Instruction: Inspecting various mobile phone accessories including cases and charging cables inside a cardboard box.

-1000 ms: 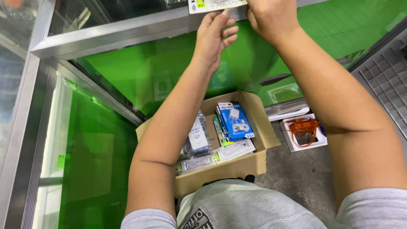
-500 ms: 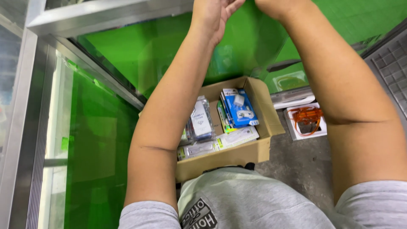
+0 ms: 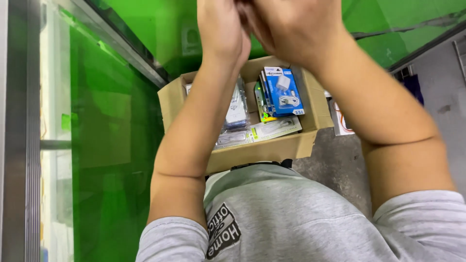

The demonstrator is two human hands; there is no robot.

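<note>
The cardboard box [image 3: 264, 148] sits low in front of you, just beyond your grey shirt [image 3: 291, 218] and beneath your raised forearms, resting on the grey concrete floor [image 3: 340, 165]. Starting at your left, a metal frame rail [image 3: 22, 131] runs top to bottom, with a green glass panel [image 3: 107, 145] beside it reaching across to the box's left wall. Your left hand [image 3: 221, 29] is lifted at the top of the view, pressed against your right hand [image 3: 291, 29]; the two are brought together, and the fingers run out of the frame, so you cannot tell whether they close on anything. Inside the box, below your left wrist, lie clear plastic packets [image 3: 237, 109] and a long white packet [image 3: 272, 130] along the near wall. To their right stands a blue retail pack [image 3: 286, 92] showing a white charger, leaning against other thin packs. Just outside the box's right wall, a white card with orange print [image 3: 342, 121] lies on the floor, partly hidden by your right forearm.
</note>
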